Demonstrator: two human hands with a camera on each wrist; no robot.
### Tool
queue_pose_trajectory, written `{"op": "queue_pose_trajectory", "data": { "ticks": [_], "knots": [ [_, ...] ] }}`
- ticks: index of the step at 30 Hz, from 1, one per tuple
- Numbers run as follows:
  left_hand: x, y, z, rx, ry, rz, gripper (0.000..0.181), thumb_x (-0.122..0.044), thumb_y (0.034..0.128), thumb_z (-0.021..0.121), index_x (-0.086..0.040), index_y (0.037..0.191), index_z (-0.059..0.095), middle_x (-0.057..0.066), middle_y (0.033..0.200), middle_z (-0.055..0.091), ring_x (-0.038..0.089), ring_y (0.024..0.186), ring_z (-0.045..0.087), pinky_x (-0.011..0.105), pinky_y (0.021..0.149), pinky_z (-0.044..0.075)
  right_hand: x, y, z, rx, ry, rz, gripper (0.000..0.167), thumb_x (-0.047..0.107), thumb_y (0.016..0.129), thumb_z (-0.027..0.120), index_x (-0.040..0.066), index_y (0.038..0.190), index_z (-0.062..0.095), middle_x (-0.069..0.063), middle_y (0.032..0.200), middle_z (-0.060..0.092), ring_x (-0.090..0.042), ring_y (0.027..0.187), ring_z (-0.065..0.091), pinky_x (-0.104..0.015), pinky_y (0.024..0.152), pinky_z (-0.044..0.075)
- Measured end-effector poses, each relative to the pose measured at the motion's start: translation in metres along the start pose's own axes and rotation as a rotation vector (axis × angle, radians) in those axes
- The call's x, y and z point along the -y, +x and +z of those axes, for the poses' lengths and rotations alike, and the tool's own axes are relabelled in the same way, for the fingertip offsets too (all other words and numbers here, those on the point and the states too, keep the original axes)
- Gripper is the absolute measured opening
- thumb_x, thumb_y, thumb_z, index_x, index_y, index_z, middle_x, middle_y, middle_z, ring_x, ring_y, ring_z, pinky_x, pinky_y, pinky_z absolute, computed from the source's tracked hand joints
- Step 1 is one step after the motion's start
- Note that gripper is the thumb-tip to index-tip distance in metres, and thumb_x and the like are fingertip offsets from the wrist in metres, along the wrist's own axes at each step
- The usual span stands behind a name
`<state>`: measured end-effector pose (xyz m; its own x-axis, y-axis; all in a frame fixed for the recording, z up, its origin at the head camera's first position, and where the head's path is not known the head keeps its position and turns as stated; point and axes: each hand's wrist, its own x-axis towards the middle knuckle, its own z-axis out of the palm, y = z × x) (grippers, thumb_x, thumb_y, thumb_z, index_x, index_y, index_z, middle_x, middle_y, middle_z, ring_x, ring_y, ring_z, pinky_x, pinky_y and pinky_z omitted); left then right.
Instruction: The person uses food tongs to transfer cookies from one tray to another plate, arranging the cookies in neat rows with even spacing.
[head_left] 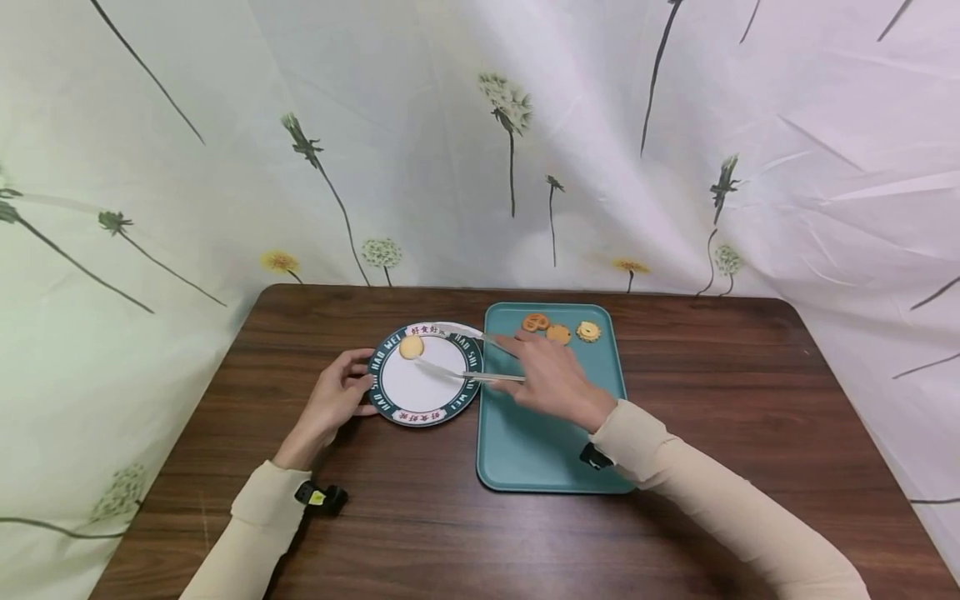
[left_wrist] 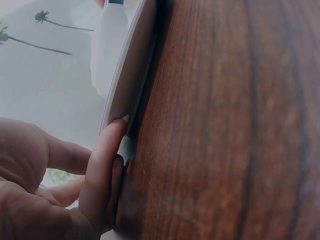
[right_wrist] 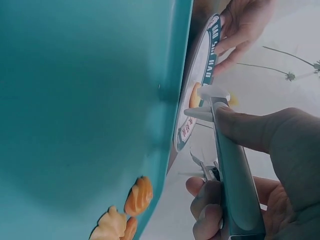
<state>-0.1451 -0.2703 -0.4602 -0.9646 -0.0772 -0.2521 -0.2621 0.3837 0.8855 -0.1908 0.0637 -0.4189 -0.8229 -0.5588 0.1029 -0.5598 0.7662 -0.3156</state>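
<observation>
A white plate (head_left: 423, 379) with a dark green lettered rim carries one round cookie (head_left: 412, 347) near its upper left edge. My left hand (head_left: 333, 400) holds the plate's left rim; in the left wrist view a fingertip (left_wrist: 116, 127) lies against the plate's side. Over the tray's left part, my right hand (head_left: 551, 379) grips tongs (head_left: 491, 377) that reach left over the plate. Their white tips are apart, one near the cookie, with nothing visible between them. The right wrist view shows the right hand (right_wrist: 280, 150) round the tongs' handle (right_wrist: 237, 185).
A teal tray (head_left: 525, 458) lies right of the plate, close to its rim. Several cookies lie at the tray's far end, among them a round one with a centre dot (head_left: 588, 332). Behind the brown wooden table (head_left: 720, 417) hangs a dandelion-patterned cloth (head_left: 435, 167).
</observation>
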Motion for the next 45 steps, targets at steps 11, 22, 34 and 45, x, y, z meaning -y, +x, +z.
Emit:
{"op": "queue_pose_trajectory", "data": {
  "ticks": [11, 22, 34, 45],
  "knots": [
    [0.001, 0.000, -0.001, 0.005, -0.008, 0.015, 0.051, -0.008, 0.1101, 0.045, -0.006, 0.159, 0.035, 0.027, 0.141, 0.045, 0.028, 0.105, 0.063, 0.029, 0.072, 0.069, -0.009, -0.011, -0.010, -0.038, 0.040, 0.040, 0.066, 0.045, 0.089, 0.082, 0.021, 0.146, 0.061, -0.010, 0.136, 0.070, -0.025, 0.099, 0.070, -0.036, 0.059, 0.058],
    [0.001, 0.000, -0.001, 0.008, 0.002, 0.013, 0.051, -0.009, 0.1102, 0.045, -0.006, 0.160, 0.034, 0.027, 0.141, 0.045, 0.028, 0.105, 0.062, 0.028, 0.072, 0.069, -0.025, -0.025, -0.022, -0.060, 0.045, 0.100, 0.069, 0.046, 0.091, 0.080, 0.018, 0.150, 0.058, -0.015, 0.137, 0.068, -0.029, 0.099, 0.071, -0.047, 0.074, 0.065],
    [0.002, 0.002, -0.001, 0.006, 0.018, 0.011, 0.051, -0.009, 0.1098, 0.045, -0.007, 0.159, 0.035, 0.028, 0.141, 0.044, 0.029, 0.105, 0.062, 0.029, 0.073, 0.069, -0.046, -0.041, -0.032, -0.100, 0.048, 0.149, 0.070, 0.049, 0.090, 0.079, 0.021, 0.150, 0.057, -0.014, 0.139, 0.066, -0.035, 0.110, 0.070, -0.053, 0.072, 0.065],
    [0.002, 0.002, 0.000, 0.002, 0.026, 0.007, 0.051, -0.009, 0.1099, 0.045, -0.008, 0.160, 0.035, 0.027, 0.141, 0.044, 0.027, 0.105, 0.062, 0.028, 0.073, 0.069, -0.063, -0.051, -0.036, -0.104, 0.050, 0.171, 0.069, 0.048, 0.091, 0.078, 0.019, 0.150, 0.058, -0.019, 0.141, 0.065, -0.039, 0.102, 0.073, -0.050, 0.062, 0.064]
  ]
}}
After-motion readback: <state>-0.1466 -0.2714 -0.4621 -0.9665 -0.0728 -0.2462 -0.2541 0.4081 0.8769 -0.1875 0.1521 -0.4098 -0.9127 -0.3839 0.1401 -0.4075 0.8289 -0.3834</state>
